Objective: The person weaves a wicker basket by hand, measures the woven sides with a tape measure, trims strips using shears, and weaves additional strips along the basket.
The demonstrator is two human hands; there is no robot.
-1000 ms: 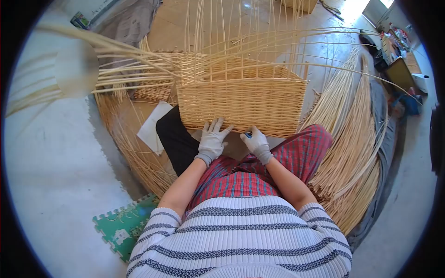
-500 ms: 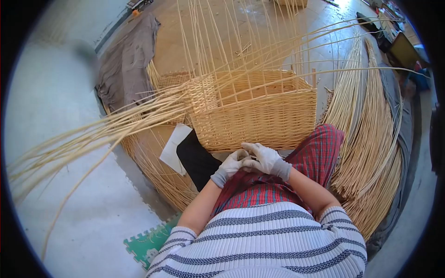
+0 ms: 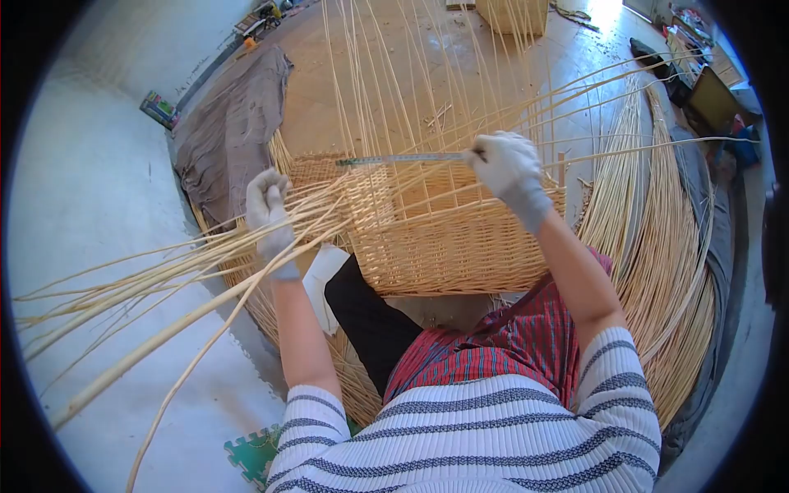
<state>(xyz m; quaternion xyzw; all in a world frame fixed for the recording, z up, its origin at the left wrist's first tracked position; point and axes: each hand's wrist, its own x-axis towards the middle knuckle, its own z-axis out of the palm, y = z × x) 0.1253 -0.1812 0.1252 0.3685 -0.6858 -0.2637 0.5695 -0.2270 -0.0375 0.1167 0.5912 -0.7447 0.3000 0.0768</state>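
On a brown floor covering (image 3: 320,90), a person (image 3: 460,448) in a striped sweater (image 3: 493,403) and red plaid garment (image 3: 485,361) sits at a half-finished wicker basket (image 3: 460,255), which stands close in front, by the legs. The gloved right hand (image 3: 508,168), raised above the basket's right part, grasps a measuring tape (image 3: 403,158) with bent fingers. The strip runs leftward over the open top, its far end near the rear left corner; whether it touches the weave cannot be told. The gloved left hand (image 3: 267,209) is raised just beyond the basket's left side, its fingers curled inward; whether they grip anything is unclear. Pale rods (image 3: 164,271) fan out leftward from the basket past that wrist, while thin stakes (image 3: 386,74) rise from it. A white sheet (image 3: 323,275) and black cloth (image 3: 362,312) lie by the near left corner. Bundles of rods (image 3: 649,222) spread at right, a gray cloth (image 3: 234,123) lies at left, and another woven box (image 3: 514,16) stands at the back.
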